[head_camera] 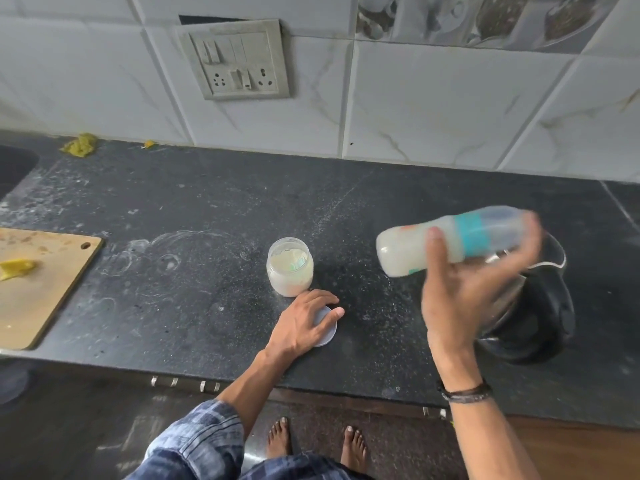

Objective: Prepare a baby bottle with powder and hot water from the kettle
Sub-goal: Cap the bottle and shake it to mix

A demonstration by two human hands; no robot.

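My right hand (464, 289) grips a baby bottle (415, 245) held on its side above the counter, base to the left. It holds milky liquid, has a teal collar and a clear cap, and is blurred. Behind that hand a glass kettle (540, 306) with a black handle stands on the dark counter (207, 220). An open clear jar of white powder (290, 268) stands in the middle. Just in front of the jar, my left hand (304, 323) lies flat on the jar's round pale lid (327, 332), fingers spread over it.
A wooden cutting board (38, 289) with a yellow scrap lies at the left. A sink corner (14, 168) shows at far left, a yellow-green rag (79, 144) by the tiled wall. A switch-and-socket plate (235, 60) is on the wall. Bare feet stand below the counter edge.
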